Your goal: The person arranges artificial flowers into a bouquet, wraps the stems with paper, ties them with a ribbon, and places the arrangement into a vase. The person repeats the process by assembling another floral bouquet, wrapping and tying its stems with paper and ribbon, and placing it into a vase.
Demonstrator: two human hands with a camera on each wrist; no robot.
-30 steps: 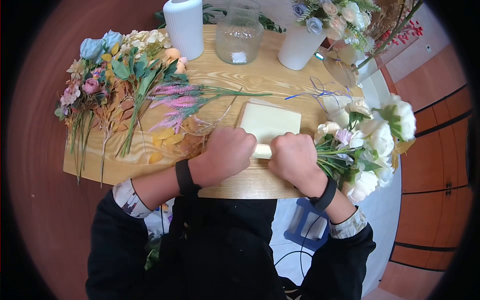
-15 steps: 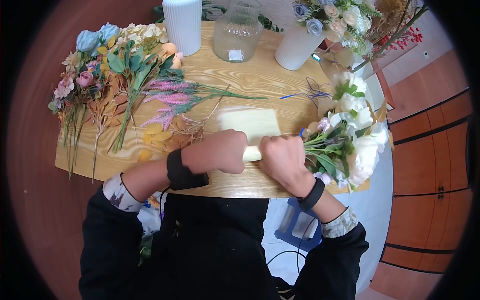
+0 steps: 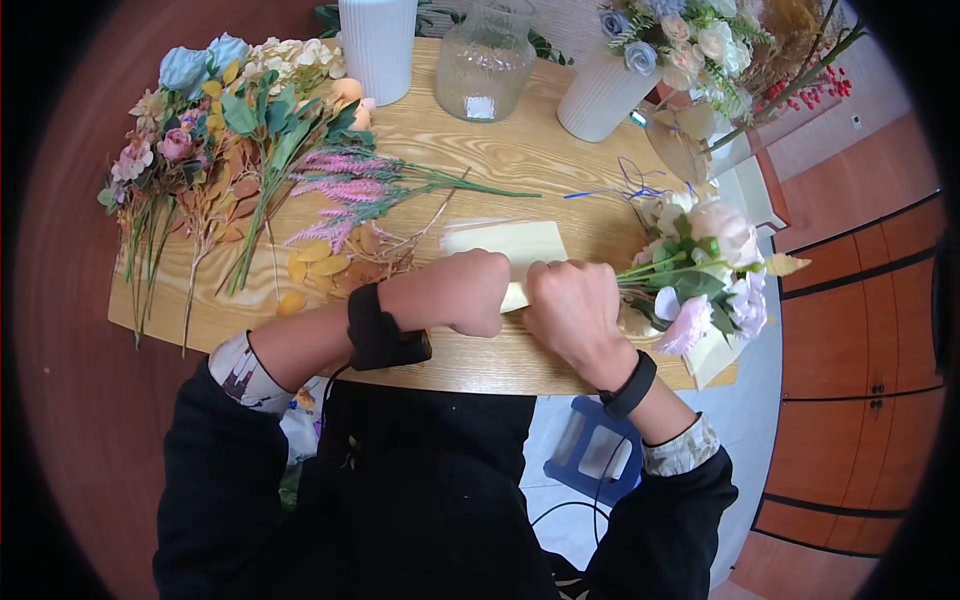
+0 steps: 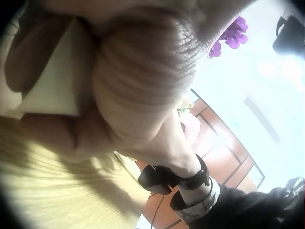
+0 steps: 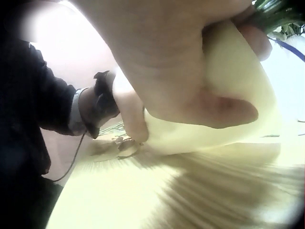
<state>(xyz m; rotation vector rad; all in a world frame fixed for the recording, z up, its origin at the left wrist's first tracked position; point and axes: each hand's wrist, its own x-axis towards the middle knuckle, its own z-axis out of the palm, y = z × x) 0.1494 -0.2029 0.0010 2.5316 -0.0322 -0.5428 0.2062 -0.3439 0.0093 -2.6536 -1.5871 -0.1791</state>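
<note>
A bouquet of white, pale pink and lilac flowers point(image 3: 720, 240) points out to the right, its green stems running into my right hand point(image 3: 575, 312). That hand grips the stems together with pale yellow paper point(image 5: 240, 76) rolled round them. Close beside it, my left hand point(image 3: 465, 292) is curled round the other end of the rolled paper point(image 4: 59, 81). A short stretch of paper shows between the two fists. Just beyond the hands lies a flat pale yellow sheet point(image 3: 520, 243). The stem ends are hidden in the paper and the left hand.
Pink lavender-like stems point(image 3: 345, 190), brown and yellow leaf sprigs point(image 3: 325, 262) and mixed flowers point(image 3: 175, 145) lie at the left. White vases point(image 3: 378, 50) point(image 3: 603, 95) and a glass vase point(image 3: 485, 70) stand behind. Tangled blue ribbon point(image 3: 640, 185) lies at the right.
The bouquet has turned in my hands: pink and lilac flowers now face up where large white ones were. The flat sheet has shifted left on the table. Both hands keep their grip.
</note>
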